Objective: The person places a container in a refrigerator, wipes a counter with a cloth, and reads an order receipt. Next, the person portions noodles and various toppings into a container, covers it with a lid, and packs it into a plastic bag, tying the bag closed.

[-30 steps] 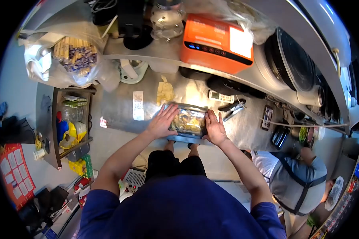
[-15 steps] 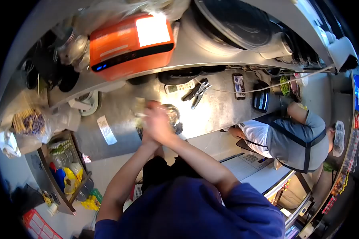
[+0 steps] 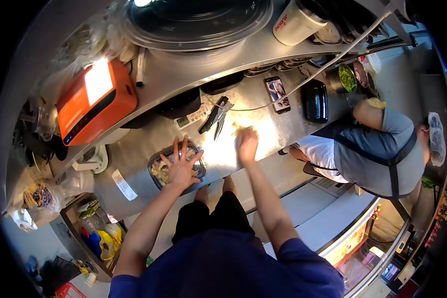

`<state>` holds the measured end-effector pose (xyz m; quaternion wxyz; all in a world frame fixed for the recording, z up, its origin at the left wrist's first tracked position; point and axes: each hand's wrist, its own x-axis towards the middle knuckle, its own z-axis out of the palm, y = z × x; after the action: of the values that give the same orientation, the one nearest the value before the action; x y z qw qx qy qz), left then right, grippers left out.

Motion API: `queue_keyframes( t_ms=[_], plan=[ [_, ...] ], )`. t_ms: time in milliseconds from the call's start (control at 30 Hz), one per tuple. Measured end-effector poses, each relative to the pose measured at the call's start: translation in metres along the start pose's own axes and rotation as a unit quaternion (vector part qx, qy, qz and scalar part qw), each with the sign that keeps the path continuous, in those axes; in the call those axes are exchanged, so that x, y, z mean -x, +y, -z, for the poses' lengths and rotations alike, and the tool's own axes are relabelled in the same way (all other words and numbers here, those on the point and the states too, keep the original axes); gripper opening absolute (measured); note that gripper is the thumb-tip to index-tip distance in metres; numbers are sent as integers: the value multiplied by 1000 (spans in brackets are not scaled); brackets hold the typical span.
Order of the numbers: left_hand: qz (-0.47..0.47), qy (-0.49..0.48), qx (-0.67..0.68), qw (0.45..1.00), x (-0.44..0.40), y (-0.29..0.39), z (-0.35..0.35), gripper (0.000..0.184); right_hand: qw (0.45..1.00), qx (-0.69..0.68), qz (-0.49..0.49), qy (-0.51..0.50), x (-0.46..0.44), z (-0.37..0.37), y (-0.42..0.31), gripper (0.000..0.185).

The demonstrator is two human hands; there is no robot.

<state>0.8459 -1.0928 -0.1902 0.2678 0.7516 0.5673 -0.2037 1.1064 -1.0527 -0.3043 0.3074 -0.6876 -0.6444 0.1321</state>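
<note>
On the steel counter sits a black-rimmed plastic food container (image 3: 156, 173) with a clear top and yellowish pieces of food inside. My left hand (image 3: 182, 170) lies across it, fingers spread, pressing on its top. To the right, my right hand (image 3: 247, 145) is over the brightly lit part of the counter, its fingers curled closed. Something pale yellowish shows at its fingertips, too blurred and washed out by glare to name. Just beyond the hands lie a black stapler-like tool (image 3: 215, 116) and a white remote control (image 3: 192, 117).
A receipt (image 3: 124, 185) lies left of the container. A phone (image 3: 277, 94) and a black box (image 3: 315, 101) are at the right, with a cable (image 3: 303, 83) crossing above. The shelf holds an orange printer (image 3: 97, 104). A co-worker (image 3: 377, 144) stands at the right.
My hands were together over the container and have parted. The left now rests spread on its top; the right has moved right. The camera view has shifted.
</note>
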Motion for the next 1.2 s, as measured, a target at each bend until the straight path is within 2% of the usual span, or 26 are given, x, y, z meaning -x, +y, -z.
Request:
queue_keyframes(
  t_ms=[33, 67, 100, 133, 200, 267, 333, 367, 433, 467, 500, 533, 567, 600, 667, 733, 800, 833, 867, 900, 933, 1000, 1033, 1067, 1133, 1200],
  plan=[
    [-2, -16, 0, 1000, -3, 3, 5, 112, 997, 65, 5, 31, -34, -3, 17, 8],
    [2, -22, -3, 1000, -3, 4, 2, 112, 996, 6, 12, 86, -69, -6, 26, 7],
    [-11, -12, -7, 1000, -6, 4, 1, 111, 995, -16, 20, 95, -101, -7, 27, 7],
    [-24, -1, -10, 1000, -6, 4, 1, 110, 998, -27, -24, 51, -114, -14, 26, 6],
    [-28, 19, -5, 999, -6, 0, -8, 109, 1000, -5, -5, -30, -95, -6, 14, 7],
    [-21, 48, 34, 998, -7, -3, -5, 109, 987, -35, 152, -46, -29, -27, 30, 9],
    [-33, 31, 18, 999, -9, 1, 7, 108, 952, -79, 262, -138, 14, -3, 19, 6],
    [-22, 19, 4, 1000, -10, 6, 9, 108, 952, -77, 262, -137, 9, 0, 20, 6],
    [2, -3, -21, 1000, -12, 17, 9, 105, 951, 45, 284, -115, -5, 5, 25, 4],
    [-1, -6, -24, 1000, -11, 22, 9, 105, 970, 113, 175, -124, -27, 9, 36, 4],
    [12, -17, -22, 1000, -12, 26, 11, 103, 995, 28, 97, -23, -41, 22, 50, 5],
    [25, -25, -22, 999, -13, 27, 15, 102, 997, 31, 58, 28, -44, 24, 82, 8],
    [22, -9, -4, 1000, -15, 26, 12, 97, 994, -6, 40, 97, -53, 63, 79, 10],
    [18, -11, -11, 1000, -17, 25, 7, 97, 994, 48, -35, 89, -44, 73, 101, 9],
    [16, 18, -28, 999, -23, 27, -1, 95, 979, -7, -160, 129, -39, 69, 118, 7],
    [8, 17, -26, 999, -22, 30, -2, 94, 992, -28, -93, 82, -29, 21, 115, 12],
    [16, 0, -20, 1000, -28, 34, 4, 96, 989, -129, -66, -23, -2, -26, 72, 11],
    [19, -3, -35, 999, -26, 39, 9, 103, 989, -133, -62, -25, 0, -15, 70, 11],
    [37, -3, -35, 999, -26, 38, 13, 103, 985, -113, -96, -89, 1, -2, 58, 16],
    [12, 51, -3, 999, -24, 35, 11, 107, 974, -97, -118, -166, 2, 9, 44, 24],
    [2, 103, 28, 994, -8, 27, 1, 111, 973, -153, -88, -150, 2, 37, 41, 18],
    [106, 235, 91, 962, 23, 12, -22, 117, 988, -42, 45, -143, -13, 57, 54, 21],
    [196, 232, 137, 943, 41, 4, -28, 121, 986, 13, 110, -126, -21, 65, 61, 25],
    [218, 238, 140, 936, 55, -17, -38, 121, 983, 22, 131, -124, -27, 82, 34, 31],
    [160, 213, 208, 941, 79, -61, -62, 127, 967, 39, 197, -155, -25, 82, -7, 52],
    [161, 184, 185, 952, 86, -75, -53, 128, 900, -81, 209, -375, -20, 50, -58, 84]
  ],
)
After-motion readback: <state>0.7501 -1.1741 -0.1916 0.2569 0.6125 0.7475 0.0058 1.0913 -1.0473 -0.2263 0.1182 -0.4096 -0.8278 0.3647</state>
